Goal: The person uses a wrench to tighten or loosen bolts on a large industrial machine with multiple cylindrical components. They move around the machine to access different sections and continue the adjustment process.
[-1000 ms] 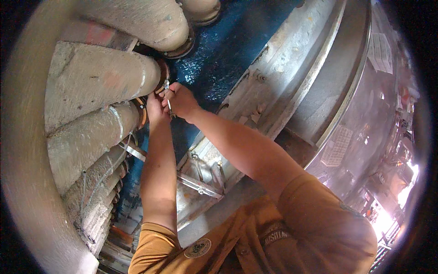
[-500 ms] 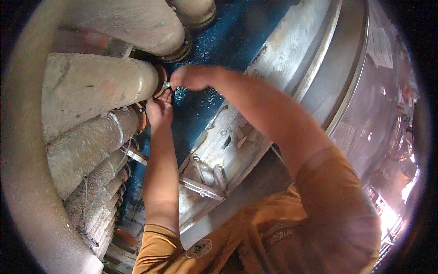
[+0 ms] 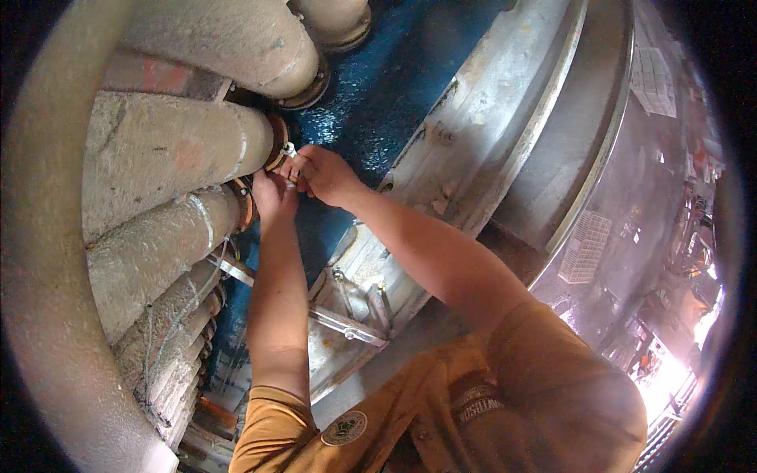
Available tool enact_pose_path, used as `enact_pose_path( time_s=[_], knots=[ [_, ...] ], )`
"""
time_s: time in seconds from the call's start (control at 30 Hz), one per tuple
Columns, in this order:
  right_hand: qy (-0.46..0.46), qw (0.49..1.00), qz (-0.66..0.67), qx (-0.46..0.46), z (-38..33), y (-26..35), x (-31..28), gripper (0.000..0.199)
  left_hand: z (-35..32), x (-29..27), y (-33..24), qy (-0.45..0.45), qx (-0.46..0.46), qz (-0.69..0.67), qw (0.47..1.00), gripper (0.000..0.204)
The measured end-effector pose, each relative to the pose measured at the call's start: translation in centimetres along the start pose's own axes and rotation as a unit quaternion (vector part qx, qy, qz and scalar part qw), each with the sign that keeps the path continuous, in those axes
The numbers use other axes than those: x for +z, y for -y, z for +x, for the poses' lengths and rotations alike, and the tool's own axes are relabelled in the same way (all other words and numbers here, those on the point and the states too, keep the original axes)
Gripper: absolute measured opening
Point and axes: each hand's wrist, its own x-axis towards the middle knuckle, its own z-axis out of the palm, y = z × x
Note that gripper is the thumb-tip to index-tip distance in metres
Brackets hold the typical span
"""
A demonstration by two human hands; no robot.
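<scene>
We face a long grey metal ledge, glossy dark-blue surface and rough beige cylinder. Our right hand and left hand meet, curled, pinching we cannot tell what, beside the cylinder's small silvery metal fitting.

Left cylinders are noted as rough, matt; far blue surface, glossy; right ledge, scuffed metal; near shirt, matt cloth.

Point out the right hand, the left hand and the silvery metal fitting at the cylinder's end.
Right hand (image 3: 325, 173), head view, on its back.
Left hand (image 3: 274, 195), head view, on its middle.
Silvery metal fitting (image 3: 289, 149), head view, on its visible middle.
</scene>
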Motion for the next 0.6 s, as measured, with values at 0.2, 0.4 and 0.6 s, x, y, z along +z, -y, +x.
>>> enact_pose_path(
  time_s=[0.2, 0.4, 0.6],
  knots=[
    [-0.119, 0.988, -0.094, -0.024, -0.1, 0.1, 3.6, 0.021, 1.2, -3.5, -0.5, 0.156, -0.009, -0.007, 0.988, 0.037],
    [-0.05, 0.926, -0.345, -0.145, 1.2, -1.7, 1.3, 0.02, -0.1, 1.3, 0.0, -0.039, -0.025, -0.028, 0.999, 0.037],
    [0.335, 0.756, -0.553, -0.1, 10.0, 6.6, -4.4, 0.024, 0.3, 0.5, 0.2, -0.033, 0.02, -0.014, 0.999, 0.034]
  ],
)
